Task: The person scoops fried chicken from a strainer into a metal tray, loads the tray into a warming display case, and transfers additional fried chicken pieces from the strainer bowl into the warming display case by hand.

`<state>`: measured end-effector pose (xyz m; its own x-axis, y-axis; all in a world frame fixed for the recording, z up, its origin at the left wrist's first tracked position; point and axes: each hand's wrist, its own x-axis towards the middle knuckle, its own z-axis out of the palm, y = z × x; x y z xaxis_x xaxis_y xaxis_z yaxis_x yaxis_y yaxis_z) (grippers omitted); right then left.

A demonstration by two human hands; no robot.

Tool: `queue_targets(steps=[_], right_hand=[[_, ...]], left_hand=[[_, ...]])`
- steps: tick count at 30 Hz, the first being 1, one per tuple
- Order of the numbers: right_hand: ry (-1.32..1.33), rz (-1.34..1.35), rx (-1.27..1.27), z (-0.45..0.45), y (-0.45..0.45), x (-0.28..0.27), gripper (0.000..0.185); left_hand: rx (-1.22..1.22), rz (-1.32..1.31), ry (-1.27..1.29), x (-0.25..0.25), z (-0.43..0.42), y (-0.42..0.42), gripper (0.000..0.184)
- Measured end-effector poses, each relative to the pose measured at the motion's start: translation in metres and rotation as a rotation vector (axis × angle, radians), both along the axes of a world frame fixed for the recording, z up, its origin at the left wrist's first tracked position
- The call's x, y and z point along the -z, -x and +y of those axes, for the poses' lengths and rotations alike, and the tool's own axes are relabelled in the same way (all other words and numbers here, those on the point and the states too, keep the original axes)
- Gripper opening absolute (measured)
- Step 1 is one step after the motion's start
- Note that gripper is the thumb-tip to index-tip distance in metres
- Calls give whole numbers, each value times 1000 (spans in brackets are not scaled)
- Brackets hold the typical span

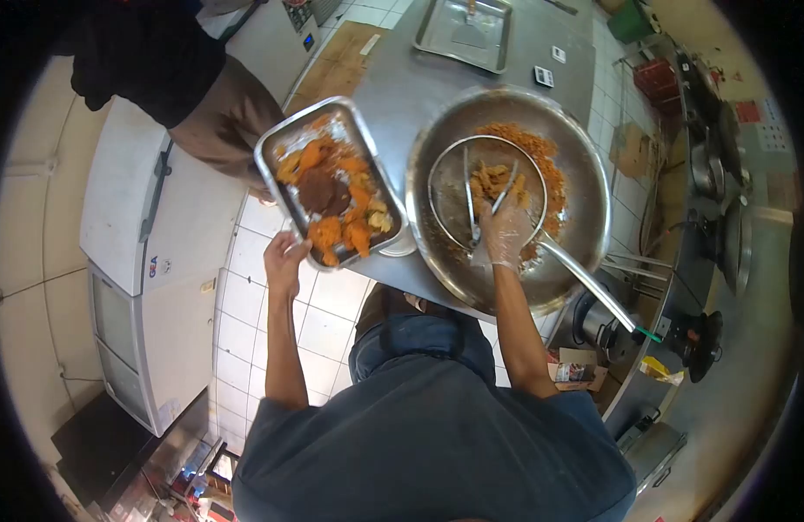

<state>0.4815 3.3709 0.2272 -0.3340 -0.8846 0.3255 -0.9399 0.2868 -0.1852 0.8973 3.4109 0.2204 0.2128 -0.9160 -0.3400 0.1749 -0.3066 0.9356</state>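
Observation:
My left hand (pixel 286 261) grips the lower left corner of a metal tray (pixel 387 180), thumb at the rim. Orange fried pieces (pixel 311 157), a dark brown patty-like lump (pixel 322 191) and a few pale yellow pieces (pixel 379 217) lie in it. My right hand (pixel 505 235), in a clear plastic glove, is closed around metal tongs (pixel 469 193) over a round strainer (pixel 433 193). Golden-brown fried food (pixel 485 180) sits between the tongs' spread arms. The long-handled strainer rests inside a large metal bowl (pixel 589 187), with orange crumbs (pixel 554 174) around it.
The bowl stands on a steel table (pixel 393 96). At its far end are another metal tray (pixel 504 61) and a small dark device (pixel 544 76). A person in brown trousers (pixel 232 117) stands at the left, near a white freezer (pixel 123 183). Pans and a stove line the right wall.

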Motion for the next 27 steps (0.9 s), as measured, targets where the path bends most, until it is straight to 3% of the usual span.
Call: queue_targets(steps=[5,6,9,15,16,18,21,22,24,27], right_hand=[[-301,-60,171,-21,-2,34,44],[-283,-48,178,-20,3,52,33],[-279,-124,238,-24,0,45,23],[-45,-300,198,-13,4,11,22],[-55,-324,213,-9,7,3,23],[-100,-374,230,-6,15,-11,26],[125,-440,80,-14,0,-56,31],[-8,-497,127,-24,-7,-78,32],[-30,-712,147,-58,-37,-121,28],[-127,-817,57,-130,-66,-118,26]], left_hand=[[137,-27,22,40,-91,-16,21],[163,-5,21,52,-106,-20,20],[231,53,30,91,-150,-27,21],[375,74,-4,120,-208,-25,23],[406,18,-19,146,-220,-33,24],[395,20,-78,149,-228,-27,24],[466,27,-105,151,-236,-33,23],[507,31,-108,153,-238,-36,23],[562,-10,-142,157,-236,-47,23],[594,-104,-180,162,-217,-62,26]])
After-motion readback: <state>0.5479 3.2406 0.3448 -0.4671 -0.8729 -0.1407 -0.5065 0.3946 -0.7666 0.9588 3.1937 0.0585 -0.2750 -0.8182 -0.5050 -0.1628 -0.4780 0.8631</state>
